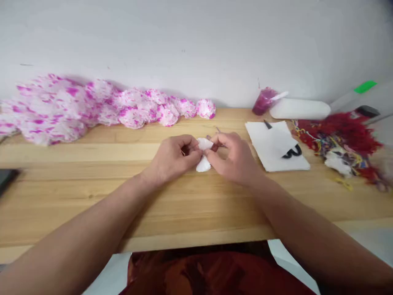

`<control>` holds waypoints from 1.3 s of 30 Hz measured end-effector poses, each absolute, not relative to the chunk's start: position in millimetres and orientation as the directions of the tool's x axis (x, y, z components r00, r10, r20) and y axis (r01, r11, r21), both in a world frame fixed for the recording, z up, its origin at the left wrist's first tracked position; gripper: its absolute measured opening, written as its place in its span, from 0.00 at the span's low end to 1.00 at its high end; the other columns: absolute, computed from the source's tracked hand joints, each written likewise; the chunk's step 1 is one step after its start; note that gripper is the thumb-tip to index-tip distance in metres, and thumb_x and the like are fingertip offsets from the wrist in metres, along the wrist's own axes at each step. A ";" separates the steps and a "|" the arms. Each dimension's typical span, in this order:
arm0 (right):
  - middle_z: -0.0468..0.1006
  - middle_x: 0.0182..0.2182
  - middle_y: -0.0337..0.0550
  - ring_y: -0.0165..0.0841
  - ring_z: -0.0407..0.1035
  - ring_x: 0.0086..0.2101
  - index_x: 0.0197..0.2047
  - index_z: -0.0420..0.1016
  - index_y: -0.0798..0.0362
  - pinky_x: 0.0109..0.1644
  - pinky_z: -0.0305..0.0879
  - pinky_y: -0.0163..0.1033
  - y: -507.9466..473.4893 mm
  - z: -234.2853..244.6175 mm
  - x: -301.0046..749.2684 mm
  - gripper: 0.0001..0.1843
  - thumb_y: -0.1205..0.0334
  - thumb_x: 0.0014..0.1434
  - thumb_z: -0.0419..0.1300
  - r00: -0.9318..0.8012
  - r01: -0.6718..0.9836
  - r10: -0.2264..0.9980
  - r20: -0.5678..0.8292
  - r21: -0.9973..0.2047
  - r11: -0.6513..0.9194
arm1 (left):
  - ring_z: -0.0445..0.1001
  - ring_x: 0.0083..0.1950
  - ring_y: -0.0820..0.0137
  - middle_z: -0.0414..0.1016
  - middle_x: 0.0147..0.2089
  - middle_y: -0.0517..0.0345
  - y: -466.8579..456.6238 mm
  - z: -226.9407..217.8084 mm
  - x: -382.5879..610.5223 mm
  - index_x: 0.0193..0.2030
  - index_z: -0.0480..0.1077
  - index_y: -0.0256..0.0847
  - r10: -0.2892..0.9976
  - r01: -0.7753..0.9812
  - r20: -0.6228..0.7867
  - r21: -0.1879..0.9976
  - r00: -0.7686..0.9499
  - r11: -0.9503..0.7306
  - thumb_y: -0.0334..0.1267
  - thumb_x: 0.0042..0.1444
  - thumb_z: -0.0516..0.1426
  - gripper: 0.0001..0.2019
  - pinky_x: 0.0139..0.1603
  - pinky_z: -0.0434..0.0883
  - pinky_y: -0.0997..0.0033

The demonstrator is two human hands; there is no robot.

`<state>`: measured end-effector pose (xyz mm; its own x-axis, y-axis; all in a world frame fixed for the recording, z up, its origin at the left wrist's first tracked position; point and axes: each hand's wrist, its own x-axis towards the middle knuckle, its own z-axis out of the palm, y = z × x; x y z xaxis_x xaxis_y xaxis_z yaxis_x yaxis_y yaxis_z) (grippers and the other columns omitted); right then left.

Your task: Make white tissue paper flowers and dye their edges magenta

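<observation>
Between my hands, above the middle of the wooden table [123,205], is a small piece of white tissue paper [204,164], gathered narrow at its centre and flared above and below. My left hand [175,157] pinches it from the left with thumb and fingertips. From the right, the thumb and fingers of my right hand [233,157] close on the same pinched middle. A thin strand seems to show near the fingertips, too blurred to name. To the right lies a stack of white tissue sheets [270,143], with a dark pointed object [268,124] and a black curled item [293,152] on it.
Along the wall at the left runs a heap of white and magenta paper pompoms [55,110]. At the back right are a cup of purple-magenta liquid [262,102] and a white bottle [299,109] lying down. Red and multicoloured yarn scraps [344,135] spread at far right. A dark flat object [7,180] sits at the left edge.
</observation>
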<state>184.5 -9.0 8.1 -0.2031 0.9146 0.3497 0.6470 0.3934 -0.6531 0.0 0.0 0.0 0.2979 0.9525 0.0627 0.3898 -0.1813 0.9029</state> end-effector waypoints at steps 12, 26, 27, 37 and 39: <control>0.78 0.28 0.36 0.37 0.70 0.36 0.27 0.70 0.50 0.45 0.62 0.44 -7.8 5.3 186.1 0.05 0.68 0.53 0.61 -0.211 0.633 0.911 0.355 -0.661 0.404 | 0.64 0.25 0.75 0.71 0.24 0.63 -0.4 -0.3 2.3 0.29 0.70 0.38 0.964 0.428 0.043 0.890 0.261 -0.156 0.41 0.53 0.62 0.09 0.24 0.58 0.75; 0.80 0.30 0.37 0.39 0.71 0.38 0.28 0.72 0.50 0.47 0.63 0.46 -8.6 6.5 185.0 0.03 0.65 0.53 0.61 -0.188 0.658 0.926 0.328 -0.658 0.366 | 0.61 0.23 0.76 0.69 0.22 0.63 -1.0 1.6 4.3 0.26 0.70 0.37 0.964 0.435 0.071 0.882 0.256 -0.181 0.40 0.55 0.60 0.10 0.23 0.57 0.75; 0.80 0.30 0.38 0.39 0.71 0.38 0.28 0.72 0.50 0.47 0.63 0.46 -8.7 6.3 185.0 0.03 0.65 0.53 0.61 -0.190 0.660 0.928 0.322 -0.658 0.363 | 0.61 0.24 0.77 0.69 0.22 0.64 -1.3 1.7 4.3 0.26 0.70 0.37 0.964 0.441 0.076 0.878 0.255 -0.186 0.40 0.55 0.60 0.10 0.23 0.57 0.76; 0.79 0.28 0.36 0.37 0.72 0.38 0.27 0.72 0.50 0.49 0.64 0.44 -8.1 6.1 184.9 0.05 0.67 0.53 0.61 -0.202 0.624 0.931 0.305 -0.692 0.362 | 0.64 0.24 0.76 0.72 0.24 0.62 -1.9 2.1 4.2 0.28 0.71 0.38 0.965 0.491 0.087 0.847 0.246 -0.202 0.40 0.55 0.60 0.10 0.24 0.59 0.75; 0.79 0.29 0.36 0.38 0.72 0.39 0.27 0.73 0.49 0.50 0.64 0.45 -8.3 6.0 185.0 0.05 0.68 0.53 0.61 -0.216 0.598 0.928 0.304 -0.710 0.371 | 0.64 0.24 0.76 0.72 0.24 0.62 -2.0 2.2 4.6 0.28 0.72 0.37 0.966 0.490 0.081 0.850 0.245 -0.195 0.41 0.55 0.60 0.10 0.24 0.59 0.75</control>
